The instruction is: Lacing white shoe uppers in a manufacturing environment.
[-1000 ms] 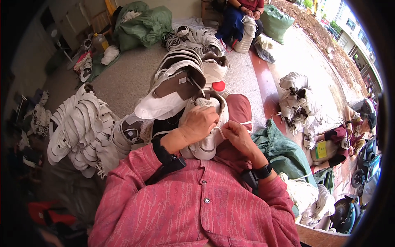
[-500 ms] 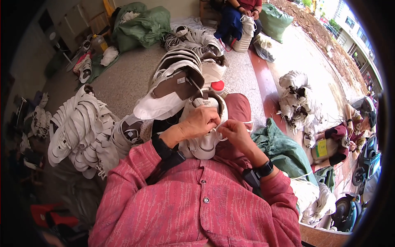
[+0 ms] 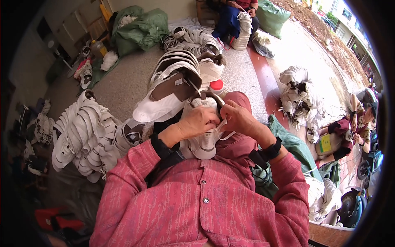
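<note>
Pinching the white lace (image 3: 222, 124), the right hand (image 3: 242, 120) works just beside the left hand (image 3: 192, 124), which curls over the shoe (image 3: 204, 149); what its fingertips grip I cannot tell. The shoe appears to rest on the trousers (image 3: 236, 155), toe at their near edge, against the shirt (image 3: 230, 197). Good practice: steady the shoe, keep the lace flat and pull evenly.

2 hands (image 3: 196, 123), 1 lap shoe (image 3: 204, 149); 1 red-lid jar (image 3: 216, 85); 2 shirt btns (image 3: 205, 200); min. 3 grn sacks (image 3: 142, 39); stacked shoes (image 3: 78, 127): can't ct.
</note>
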Available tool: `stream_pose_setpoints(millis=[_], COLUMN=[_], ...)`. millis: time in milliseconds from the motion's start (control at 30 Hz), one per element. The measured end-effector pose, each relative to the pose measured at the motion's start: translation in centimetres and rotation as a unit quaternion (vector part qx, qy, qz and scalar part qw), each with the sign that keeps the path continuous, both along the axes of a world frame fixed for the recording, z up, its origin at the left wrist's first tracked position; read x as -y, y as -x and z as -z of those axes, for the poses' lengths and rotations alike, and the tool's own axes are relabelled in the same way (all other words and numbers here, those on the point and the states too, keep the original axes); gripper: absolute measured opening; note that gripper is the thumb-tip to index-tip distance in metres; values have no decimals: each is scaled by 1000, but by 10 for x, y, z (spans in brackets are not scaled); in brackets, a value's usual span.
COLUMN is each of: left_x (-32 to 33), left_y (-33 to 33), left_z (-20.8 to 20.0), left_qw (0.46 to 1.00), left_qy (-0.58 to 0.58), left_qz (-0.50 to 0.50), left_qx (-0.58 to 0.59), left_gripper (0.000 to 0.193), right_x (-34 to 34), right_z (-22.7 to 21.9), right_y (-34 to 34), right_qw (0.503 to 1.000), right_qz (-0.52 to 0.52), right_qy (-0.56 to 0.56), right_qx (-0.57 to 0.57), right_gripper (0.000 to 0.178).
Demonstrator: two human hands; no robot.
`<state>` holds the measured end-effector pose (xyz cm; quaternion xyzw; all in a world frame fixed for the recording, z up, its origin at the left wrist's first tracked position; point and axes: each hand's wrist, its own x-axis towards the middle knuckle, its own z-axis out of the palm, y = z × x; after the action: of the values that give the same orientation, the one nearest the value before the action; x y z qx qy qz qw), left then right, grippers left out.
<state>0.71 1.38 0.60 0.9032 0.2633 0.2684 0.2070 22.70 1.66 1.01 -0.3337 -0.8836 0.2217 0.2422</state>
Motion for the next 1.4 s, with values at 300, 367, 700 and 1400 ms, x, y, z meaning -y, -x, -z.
stream_pose_setpoints(millis=[300,367,700,1400], left_x=[-6,-15,-32,20], left_y=[11,37,254,35], left_z=[-14,-49,-270,-28], left_qw=[992,978,719,980], left_qy=[-118,-181,-448,-170], left_qz=[-42,-105,-528,-88], left_qx=[9,19,49,-54], left_gripper=[8,9,16,33], right_x=[-7,-9,-8,45], right_z=[4,6,3,28], right_y=[1,2,18,12], right_qw=[999,999,998,822], right_qz=[-25,-11,7,55], right_qy=[-23,-40,-60,461], right_qx=[-28,-30,-32,-330], right_gripper=[29,28,25,23])
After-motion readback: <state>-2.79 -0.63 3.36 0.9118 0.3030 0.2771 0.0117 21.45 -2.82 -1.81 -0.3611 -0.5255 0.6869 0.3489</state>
